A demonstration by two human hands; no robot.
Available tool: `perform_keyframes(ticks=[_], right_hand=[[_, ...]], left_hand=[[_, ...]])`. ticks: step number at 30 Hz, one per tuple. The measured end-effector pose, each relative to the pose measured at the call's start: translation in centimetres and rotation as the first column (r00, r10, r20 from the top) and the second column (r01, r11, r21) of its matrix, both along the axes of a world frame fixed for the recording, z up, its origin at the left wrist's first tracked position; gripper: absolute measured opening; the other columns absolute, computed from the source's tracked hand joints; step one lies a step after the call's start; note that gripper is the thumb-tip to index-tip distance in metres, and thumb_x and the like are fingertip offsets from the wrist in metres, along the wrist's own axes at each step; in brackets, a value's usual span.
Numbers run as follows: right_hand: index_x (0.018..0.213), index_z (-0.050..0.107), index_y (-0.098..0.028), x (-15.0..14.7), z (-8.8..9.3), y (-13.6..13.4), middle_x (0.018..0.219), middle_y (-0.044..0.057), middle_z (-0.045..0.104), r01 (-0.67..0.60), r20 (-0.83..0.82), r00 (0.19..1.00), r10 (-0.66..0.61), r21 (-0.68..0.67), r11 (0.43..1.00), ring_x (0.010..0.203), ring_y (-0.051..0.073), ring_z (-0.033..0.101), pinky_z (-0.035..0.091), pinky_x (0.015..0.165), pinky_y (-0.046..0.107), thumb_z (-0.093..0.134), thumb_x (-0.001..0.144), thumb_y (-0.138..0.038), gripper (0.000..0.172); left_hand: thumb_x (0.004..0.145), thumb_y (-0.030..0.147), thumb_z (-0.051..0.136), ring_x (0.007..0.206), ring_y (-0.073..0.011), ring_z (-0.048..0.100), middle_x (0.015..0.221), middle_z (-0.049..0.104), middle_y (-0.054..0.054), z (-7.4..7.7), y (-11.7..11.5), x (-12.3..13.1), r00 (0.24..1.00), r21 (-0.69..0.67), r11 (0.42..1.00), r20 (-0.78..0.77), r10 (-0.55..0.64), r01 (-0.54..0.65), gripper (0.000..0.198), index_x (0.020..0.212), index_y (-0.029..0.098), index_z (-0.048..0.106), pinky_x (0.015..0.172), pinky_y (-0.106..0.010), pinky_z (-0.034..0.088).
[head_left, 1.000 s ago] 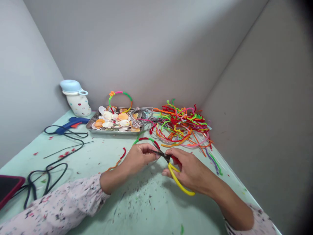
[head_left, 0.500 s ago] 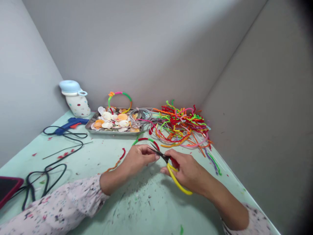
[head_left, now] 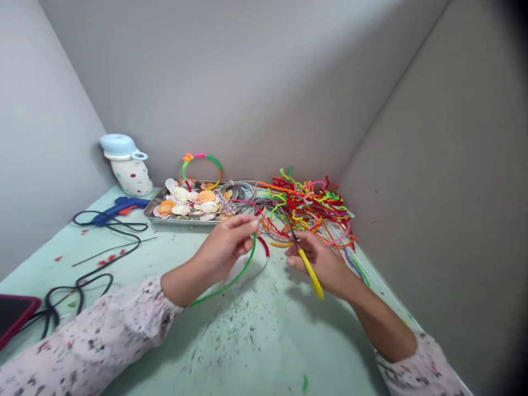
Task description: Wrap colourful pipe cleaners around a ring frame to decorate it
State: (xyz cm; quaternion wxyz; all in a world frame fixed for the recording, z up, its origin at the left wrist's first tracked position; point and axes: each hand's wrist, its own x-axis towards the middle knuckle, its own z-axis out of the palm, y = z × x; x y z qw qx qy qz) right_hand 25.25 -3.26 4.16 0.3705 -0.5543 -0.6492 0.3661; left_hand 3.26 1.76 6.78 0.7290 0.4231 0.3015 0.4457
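Observation:
My left hand (head_left: 229,242) is closed, thumb and fingers pinching a green pipe cleaner (head_left: 246,268) that curves down and left below the palm. Beside those fingertips shows a thin grey wire loop (head_left: 260,270) with a red-wrapped stretch (head_left: 263,247); the rest of it is hidden behind the hand. My right hand (head_left: 319,258) is wrapped round yellow-handled scissors (head_left: 310,272). Their dark blades point up and away, near the pile of coloured pipe cleaners (head_left: 309,206), apart from the green one.
A metal tray (head_left: 181,221) of seashells (head_left: 206,197) stands at the back, with a colourful hoop (head_left: 214,160) upright there and coiled grey wire (head_left: 237,192) alongside. To the left are a cup (head_left: 131,173), a blue glue gun (head_left: 117,210), a black cord (head_left: 78,286) and a red-edged device (head_left: 18,319).
The scissors have moved up and away from my left fingers. My left hand has risen slightly, and a green pipe cleaner now hangs from it. The red-and-orange strand left of it no longer shows.

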Motion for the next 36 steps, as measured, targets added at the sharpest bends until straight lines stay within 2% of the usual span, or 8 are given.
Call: perform_keyframes(ticks=[3, 7, 11, 15, 20, 26, 31, 36], right_hand=[[0.108, 0.045, -0.026, -2.4, -0.3, -0.6, 0.107, 0.005, 0.065, -0.172, -0.468, 0.880, 0.079, -0.159, 0.972, 0.091, 0.018, 0.066, 0.051, 0.075, 0.031, 0.078, 0.068, -0.037, 0.053], [0.103, 0.043, -0.026, -4.1, -0.8, -1.4, 0.092, 0.001, 0.067, -0.298, -0.682, 0.722, 0.117, -0.154, 0.942, 0.078, 0.015, 0.067, 0.047, 0.060, 0.023, 0.077, 0.072, -0.029, 0.046], [0.102, 0.042, -0.025, -4.0, -1.4, -1.3, 0.080, -0.002, 0.065, -0.281, -0.705, 0.704, 0.084, -0.167, 0.945, 0.063, 0.012, 0.064, 0.042, 0.050, 0.020, 0.075, 0.075, -0.027, 0.042], [0.105, 0.042, -0.025, -4.2, -2.1, -0.9, 0.091, 0.002, 0.068, -0.158, -0.684, 0.729, -0.006, -0.177, 0.971, 0.067, 0.012, 0.064, 0.042, 0.051, 0.020, 0.077, 0.074, -0.032, 0.047], [0.109, 0.045, -0.027, -5.3, -2.8, -1.1, 0.102, 0.002, 0.067, -0.088, -0.682, 0.726, -0.090, -0.222, 0.971, 0.071, 0.011, 0.065, 0.044, 0.057, 0.020, 0.078, 0.072, -0.034, 0.051], [0.106, 0.046, -0.025, -5.7, -2.3, -1.5, 0.085, -0.002, 0.067, -0.028, -0.669, 0.730, -0.136, -0.228, 0.973, 0.057, 0.008, 0.059, 0.042, 0.050, 0.019, 0.079, 0.070, -0.034, 0.050], [0.092, 0.054, -0.020, -4.8, -1.3, -1.1, 0.059, -0.005, 0.059, -0.024, -0.701, 0.688, -0.187, -0.280, 0.960, 0.045, 0.009, 0.051, 0.038, 0.042, 0.019, 0.078, 0.067, -0.034, 0.037], [0.074, 0.059, -0.020, -2.7, 0.4, 0.4, 0.063, -0.004, 0.059, 0.117, -0.789, 0.525, -0.319, -0.305, 0.945, 0.047, 0.008, 0.049, 0.039, 0.041, 0.020, 0.081, 0.059, -0.026, 0.028]], left_hand=[[0.078, 0.016, 0.070, 0.049, -0.0019, 0.053, 0.069, 0.058, 0.003, 2.5, 0.9, 1.4, 0.984, -0.025, 1.000, 0.175, 0.021, -0.017, 0.010, 0.084, 0.013, 0.062, 0.042, -0.011, 0.038], [0.085, 0.009, 0.059, 0.055, -0.0030, 0.059, 0.070, 0.061, 0.002, 4.7, 2.5, 2.7, 0.934, -0.020, 0.994, 0.338, 0.111, -0.111, 0.006, 0.081, 0.012, 0.061, 0.045, -0.009, 0.044], [0.087, 0.008, 0.057, 0.055, -0.0040, 0.061, 0.071, 0.064, 0.000, 4.9, 4.2, 1.8, 0.885, -0.043, 0.961, 0.381, 0.269, -0.273, 0.010, 0.078, 0.013, 0.059, 0.048, -0.009, 0.048], [0.090, 0.005, 0.050, 0.057, -0.0049, 0.062, 0.068, 0.063, -0.001, 4.0, 4.8, 1.0, 0.821, -0.163, 0.919, 0.412, 0.394, -0.359, 0.017, 0.076, 0.012, 0.058, 0.051, -0.010, 0.051], [0.091, 0.003, 0.047, 0.058, -0.0063, 0.064, 0.066, 0.063, -0.002, 3.8, 4.3, 1.9, 0.791, -0.225, 0.915, 0.459, 0.404, -0.336, 0.021, 0.073, 0.010, 0.057, 0.054, -0.011, 0.054], [0.090, 0.003, 0.048, 0.060, -0.0062, 0.065, 0.065, 0.063, -0.002, 4.3, 4.3, 3.3, 0.772, -0.209, 0.919, 0.499, 0.395, -0.335, 0.021, 0.072, 0.010, 0.056, 0.058, -0.011, 0.054], [0.083, 0.008, 0.058, 0.062, -0.0077, 0.065, 0.078, 0.064, -0.003, 3.0, 4.7, 2.6, 0.893, 0.016, 0.929, 0.283, 0.351, -0.370, 0.004, 0.085, 0.011, 0.057, 0.057, -0.015, 0.052], [0.071, 0.011, 0.069, 0.063, -0.0095, 0.063, 0.093, 0.063, -0.002, 0.5, 4.1, 1.4, 0.869, 0.307, 0.846, -0.102, 0.484, -0.436, 0.045, 0.114, 0.018, 0.057, 0.053, -0.019, 0.049]])
